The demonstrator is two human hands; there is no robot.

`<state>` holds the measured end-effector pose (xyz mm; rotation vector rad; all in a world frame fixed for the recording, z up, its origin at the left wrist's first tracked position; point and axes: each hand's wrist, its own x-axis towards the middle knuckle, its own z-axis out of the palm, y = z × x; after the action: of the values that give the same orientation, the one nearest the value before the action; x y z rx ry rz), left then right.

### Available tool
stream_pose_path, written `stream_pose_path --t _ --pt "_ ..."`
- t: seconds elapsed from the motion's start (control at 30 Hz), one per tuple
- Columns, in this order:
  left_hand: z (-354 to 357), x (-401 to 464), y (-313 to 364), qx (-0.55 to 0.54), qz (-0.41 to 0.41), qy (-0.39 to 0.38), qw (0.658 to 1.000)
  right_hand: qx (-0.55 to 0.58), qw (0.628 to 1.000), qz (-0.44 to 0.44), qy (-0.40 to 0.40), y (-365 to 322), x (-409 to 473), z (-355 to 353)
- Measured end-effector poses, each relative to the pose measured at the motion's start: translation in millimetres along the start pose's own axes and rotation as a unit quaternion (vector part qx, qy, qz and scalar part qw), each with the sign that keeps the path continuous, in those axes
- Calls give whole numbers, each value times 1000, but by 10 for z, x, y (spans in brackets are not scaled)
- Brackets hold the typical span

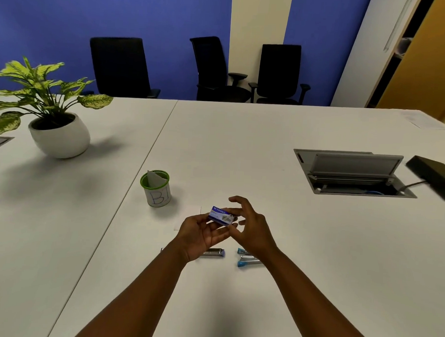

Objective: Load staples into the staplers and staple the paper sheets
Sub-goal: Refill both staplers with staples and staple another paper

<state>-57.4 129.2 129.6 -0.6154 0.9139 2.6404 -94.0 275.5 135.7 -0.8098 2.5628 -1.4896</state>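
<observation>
Over on the far left we're looking at a plant sitting in a white pot on the table. Moving in, a green-rimmed cup marked "B1" is standing with a grey slip poking out of it, near the middle seam. Just right of it a paper sheet is lying flat, faint against the white top. Now the action: our left hand is cradling the staple box, fingers curled under it, holding it up above the table. Below that wrist a purple-tipped stapler is lying on the table, partly hidden. Our right hand is working at the box's right end, fingertips pinching it, index finger lifting free. Under it a blue stapler is lying opened up. Farther right, a cable hatch is sitting with its lid raised, and a black device is resting at the edge.
</observation>
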Motion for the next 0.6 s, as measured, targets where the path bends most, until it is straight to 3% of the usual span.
stream_pose_path --t 0.1,0.23,0.6 --pt "12 -13 -5 -9 9 7 1000 -16 1000 10 16 -17 -8 3" --pt "21 -19 -28 -24 27 8 999 -23 995 86 54 7 -8 20" --pt "-50 63 -76 -26 56 23 998 143 973 173 53 78 32 55"
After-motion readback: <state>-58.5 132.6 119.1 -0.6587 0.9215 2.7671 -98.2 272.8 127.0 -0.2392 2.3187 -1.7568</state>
